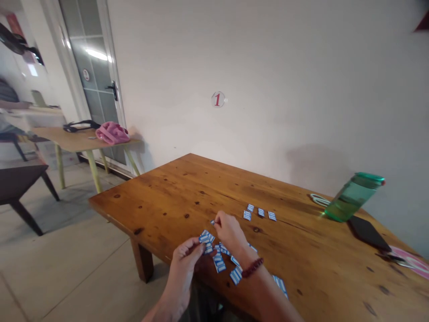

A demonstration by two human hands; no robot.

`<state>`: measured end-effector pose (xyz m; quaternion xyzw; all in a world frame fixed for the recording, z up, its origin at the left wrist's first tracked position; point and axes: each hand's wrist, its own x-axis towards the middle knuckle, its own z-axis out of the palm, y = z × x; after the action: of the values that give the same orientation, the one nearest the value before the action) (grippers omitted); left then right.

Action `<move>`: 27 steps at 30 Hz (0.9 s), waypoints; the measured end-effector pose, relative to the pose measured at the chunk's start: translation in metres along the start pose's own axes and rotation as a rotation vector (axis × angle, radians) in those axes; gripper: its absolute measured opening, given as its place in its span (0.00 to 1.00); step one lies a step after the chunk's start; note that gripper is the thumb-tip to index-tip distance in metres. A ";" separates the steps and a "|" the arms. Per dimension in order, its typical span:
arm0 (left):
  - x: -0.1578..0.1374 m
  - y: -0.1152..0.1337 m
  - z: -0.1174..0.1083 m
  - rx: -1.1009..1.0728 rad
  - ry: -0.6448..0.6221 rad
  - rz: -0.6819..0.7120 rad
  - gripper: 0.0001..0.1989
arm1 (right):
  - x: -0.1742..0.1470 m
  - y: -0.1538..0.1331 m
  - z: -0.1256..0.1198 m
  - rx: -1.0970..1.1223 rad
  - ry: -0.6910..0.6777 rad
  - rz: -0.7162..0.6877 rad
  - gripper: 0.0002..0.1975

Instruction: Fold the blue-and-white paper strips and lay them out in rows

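Near the front edge of the wooden table, my left hand is closed on several small blue-and-white cards, held between thumb and fingers. Just to its right and slightly farther off, my right hand pinches one small blue-and-white card at its fingertips. A beaded bracelet circles my right wrist. Loose cards of the same look lie scattered below and around my right forearm, which partly covers them. Farther back, a group of several cards lies spaced out on the table. Their print is too small to read.
On the table's right stand a tilted green bottle, a white coiled cable, a dark flat phone-like object and a pink round item. A side table with a pink cloth bundle is at left. Beyond it, a person's arm shows.
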<state>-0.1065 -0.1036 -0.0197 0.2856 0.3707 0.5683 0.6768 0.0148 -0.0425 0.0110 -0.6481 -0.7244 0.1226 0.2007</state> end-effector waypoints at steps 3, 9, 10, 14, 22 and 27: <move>-0.002 0.001 0.001 0.007 0.002 0.014 0.13 | -0.023 0.009 -0.001 0.204 0.090 0.004 0.09; -0.007 0.001 0.010 0.085 0.032 0.007 0.13 | -0.084 0.025 -0.005 0.989 0.149 0.150 0.11; -0.008 0.000 0.011 0.095 0.023 0.006 0.13 | -0.092 0.026 -0.005 1.043 0.140 0.164 0.13; -0.008 -0.001 0.016 0.125 -0.039 0.021 0.15 | -0.116 0.024 -0.004 1.095 0.162 0.246 0.16; -0.011 -0.006 0.026 0.230 -0.096 0.064 0.09 | -0.119 0.016 -0.003 1.029 0.048 0.205 0.20; -0.021 -0.008 0.025 0.297 -0.142 0.008 0.10 | -0.113 0.023 0.002 0.938 0.163 0.216 0.18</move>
<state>-0.0831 -0.1247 -0.0086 0.4234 0.4009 0.4883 0.6493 0.0432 -0.1515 -0.0152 -0.5667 -0.5014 0.4050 0.5132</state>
